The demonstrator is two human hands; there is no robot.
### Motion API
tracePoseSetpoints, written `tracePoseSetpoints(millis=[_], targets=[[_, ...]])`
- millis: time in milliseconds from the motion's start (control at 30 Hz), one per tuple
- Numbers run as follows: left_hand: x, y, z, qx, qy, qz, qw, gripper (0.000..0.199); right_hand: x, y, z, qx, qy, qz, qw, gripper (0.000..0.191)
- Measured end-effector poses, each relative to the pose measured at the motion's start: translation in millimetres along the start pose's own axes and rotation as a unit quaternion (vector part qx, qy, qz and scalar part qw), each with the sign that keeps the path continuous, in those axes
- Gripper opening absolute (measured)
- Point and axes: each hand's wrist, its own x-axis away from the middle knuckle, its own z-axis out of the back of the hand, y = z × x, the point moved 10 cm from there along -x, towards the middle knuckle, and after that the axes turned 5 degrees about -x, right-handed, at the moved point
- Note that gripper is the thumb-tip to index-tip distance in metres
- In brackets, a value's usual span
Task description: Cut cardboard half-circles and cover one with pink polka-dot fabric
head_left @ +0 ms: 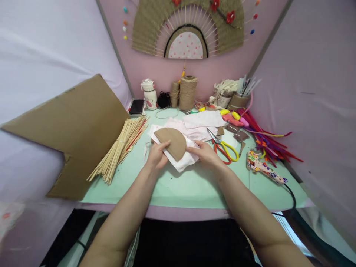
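A half-round piece of brown cardboard [172, 141] lies on a white cloth with pink marks [179, 164], both held up over the green table. My left hand [158, 154] grips them at the left, thumb on the cardboard and fingers hidden beneath the cloth. At the right side, my right hand [206, 154] pinches the cloth, its fingertips at the cardboard's edge. More pinkish cloth [204, 119] lies behind. Scissors with red and yellow handles [224, 148] rest just right of my right hand.
Thin sticks [118, 148] and a large cardboard sheet [80, 115] are at the left. Twine spools [188, 92], a bottle [149, 94] and a phone [136, 106] stand or lie at the back. At the right are a patterned glue gun [264, 168] with its cord and colourful pipe cleaners [267, 139].
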Motion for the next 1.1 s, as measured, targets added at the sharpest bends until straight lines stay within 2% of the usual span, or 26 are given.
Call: tracePoseSetpoints(millis=[67,133,233,367,433,500,700,800,833,867,900,933,1000,1033,1100], targets=[[5.8,7.3,-7.4,0.000,-0.047,-0.013,0.999,0.054,4.7,-3.9,-4.0,-0.033,-0.005,0.000,0.999,0.042],[10.8,11.6,-11.1,-0.001,-0.068,-0.020,0.997,0.055,8.7,-9.3,-7.6,-0.055,-0.011,0.009,0.998,0.044],[12.8,2.8,-10.4,0.012,-0.064,0.017,0.998,0.059,9.7,-9.5,-5.3,-0.029,0.000,0.012,0.999,0.041],[8.9,-16.0,-0.7,0.050,-0.011,0.087,0.995,0.045,6.2,-5.9,9.6,0.019,0.039,0.022,0.999,0.036],[7.5,-21.8,2.3,0.055,0.007,0.109,0.992,0.047,5.2,-7.8,16.8,0.028,0.055,0.038,0.997,0.034],[7.6,-25.5,0.6,0.058,0.003,0.129,0.990,0.052,4.9,-11.6,23.6,0.039,0.074,0.059,0.995,0.032],[11.7,-22.3,-2.8,0.096,-0.011,0.149,0.984,0.050,8.1,-27.8,37.9,0.090,0.117,0.117,0.982,0.037],[10.9,-14.5,-0.5,0.112,-0.011,0.133,0.985,0.052,22.2,-49.7,59.1,0.134,0.150,0.158,0.967,0.037],[10.2,-11.6,-0.1,0.119,-0.013,0.125,0.985,0.052,30.6,-60.9,70.5,0.178,0.178,0.175,0.952,0.035],[9.6,-8.9,0.5,0.126,-0.014,0.119,0.985,0.051,40.7,-74.3,81.7,0.257,0.213,0.192,0.923,0.032],[9.0,-6.4,1.3,0.133,-0.014,0.113,0.985,0.051,50.6,-86.4,92.2,0.361,0.254,0.192,0.877,0.029],[8.5,-3.8,2.2,0.139,-0.013,0.106,0.984,0.050,57.1,-93.4,101.3,0.463,0.280,0.164,0.825,0.026],[8.0,1.2,3.6,0.149,-0.012,0.093,0.984,0.048,58.7,-90.0,115.4,0.621,0.269,0.058,0.734,0.024],[8.1,3.3,4.0,0.153,-0.012,0.088,0.984,0.048,57.2,-83.4,120.9,0.663,0.249,0.006,0.706,0.024],[8.5,6.2,4.7,0.158,-0.013,0.082,0.984,0.047,52.0,-69.4,125.9,0.695,0.212,-0.057,0.684,0.025]])
